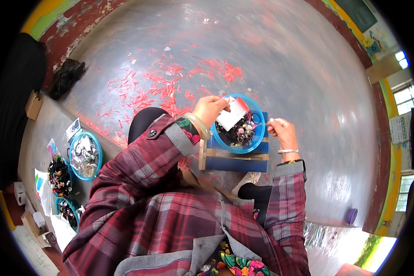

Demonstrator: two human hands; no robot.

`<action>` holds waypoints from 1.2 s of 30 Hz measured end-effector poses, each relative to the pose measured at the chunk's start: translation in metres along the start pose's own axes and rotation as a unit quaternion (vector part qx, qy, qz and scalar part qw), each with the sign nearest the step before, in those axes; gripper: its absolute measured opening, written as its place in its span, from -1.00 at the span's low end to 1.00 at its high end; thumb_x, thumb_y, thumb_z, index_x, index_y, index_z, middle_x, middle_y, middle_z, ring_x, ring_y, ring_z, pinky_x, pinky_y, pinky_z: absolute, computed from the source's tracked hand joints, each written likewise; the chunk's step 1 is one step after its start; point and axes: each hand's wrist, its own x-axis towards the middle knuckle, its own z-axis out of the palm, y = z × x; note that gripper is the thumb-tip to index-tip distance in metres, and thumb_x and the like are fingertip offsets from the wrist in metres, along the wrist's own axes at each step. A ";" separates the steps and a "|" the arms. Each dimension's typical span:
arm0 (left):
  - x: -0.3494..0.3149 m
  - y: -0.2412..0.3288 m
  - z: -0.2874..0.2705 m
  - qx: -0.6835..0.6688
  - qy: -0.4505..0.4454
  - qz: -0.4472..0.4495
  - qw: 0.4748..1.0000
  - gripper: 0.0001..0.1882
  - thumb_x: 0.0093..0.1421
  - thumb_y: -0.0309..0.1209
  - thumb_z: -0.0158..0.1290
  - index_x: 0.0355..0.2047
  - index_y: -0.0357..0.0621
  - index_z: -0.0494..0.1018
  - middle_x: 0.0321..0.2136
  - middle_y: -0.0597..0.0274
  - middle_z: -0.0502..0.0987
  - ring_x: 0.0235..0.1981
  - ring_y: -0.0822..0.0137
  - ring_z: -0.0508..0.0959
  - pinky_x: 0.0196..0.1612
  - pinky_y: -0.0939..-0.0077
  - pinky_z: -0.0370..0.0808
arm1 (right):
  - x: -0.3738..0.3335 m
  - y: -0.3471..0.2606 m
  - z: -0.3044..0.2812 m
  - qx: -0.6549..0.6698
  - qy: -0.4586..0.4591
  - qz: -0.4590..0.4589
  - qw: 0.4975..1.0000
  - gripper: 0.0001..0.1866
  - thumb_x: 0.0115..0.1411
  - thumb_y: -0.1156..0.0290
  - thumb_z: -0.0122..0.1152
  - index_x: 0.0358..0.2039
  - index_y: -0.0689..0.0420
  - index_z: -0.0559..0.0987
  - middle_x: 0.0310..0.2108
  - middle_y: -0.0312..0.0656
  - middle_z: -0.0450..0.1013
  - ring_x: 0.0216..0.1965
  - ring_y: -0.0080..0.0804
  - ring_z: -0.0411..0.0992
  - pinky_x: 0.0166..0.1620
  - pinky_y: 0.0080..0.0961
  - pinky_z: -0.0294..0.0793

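Over the left side of a round blue basin (262,130), my left hand (209,112) is closed on the edge of a white card (231,116) with a red corner. The card covers part of what the basin holds: a heap of dark bands with small coloured pieces (242,133), which look like hair ties. Just right of the rim, my right hand (285,133) has its thumb and fingers pinched together, clear of the basin. A pale speck shows at those fingertips, too small to name. Beneath the basin is a low wooden stool (237,163) painted blue.
Red scraps (163,89) lie scattered over the grey floor ahead. At my left stand a blue basin of clear packets (86,155) and containers of dark items (60,177). A black plastic bag (66,78) sits farther left. A purple bowl (352,216) lies by the right wall.
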 end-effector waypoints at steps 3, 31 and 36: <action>-0.001 -0.006 0.002 -0.128 -0.010 -0.022 0.991 -0.80 0.15 -0.34 -0.05 -0.40 -0.22 0.46 -0.42 0.26 0.49 -0.36 0.47 0.41 -0.27 0.58 0.30 | 0.007 0.016 0.007 -0.038 -0.036 0.004 0.999 -0.78 0.03 0.31 0.15 -0.50 0.22 0.57 -0.62 -0.30 0.46 -0.59 -0.64 0.36 -0.49 -0.70 0.33; 0.002 -0.004 -0.010 -0.128 0.016 -0.008 0.992 -0.83 0.14 -0.36 -0.05 -0.32 -0.17 0.44 -0.32 0.27 0.49 -0.27 0.43 0.43 -0.22 0.53 0.31 | 0.028 0.070 0.082 -0.369 -0.055 -0.077 0.925 -0.74 -0.01 0.18 0.16 -0.43 0.11 0.56 -0.48 -0.02 0.48 -0.34 -0.08 0.44 -0.27 -0.29 0.42; 0.001 -0.004 -0.009 -0.124 0.014 -0.003 0.992 -0.83 0.14 -0.37 -0.05 -0.33 -0.17 0.44 -0.35 0.28 0.49 -0.28 0.46 0.42 -0.23 0.55 0.31 | 0.040 0.058 0.080 -0.251 0.004 -0.039 0.967 -0.69 -0.03 0.18 0.18 -0.57 0.22 0.55 -0.64 -0.11 0.48 -0.66 -0.36 0.45 -0.50 -0.49 0.42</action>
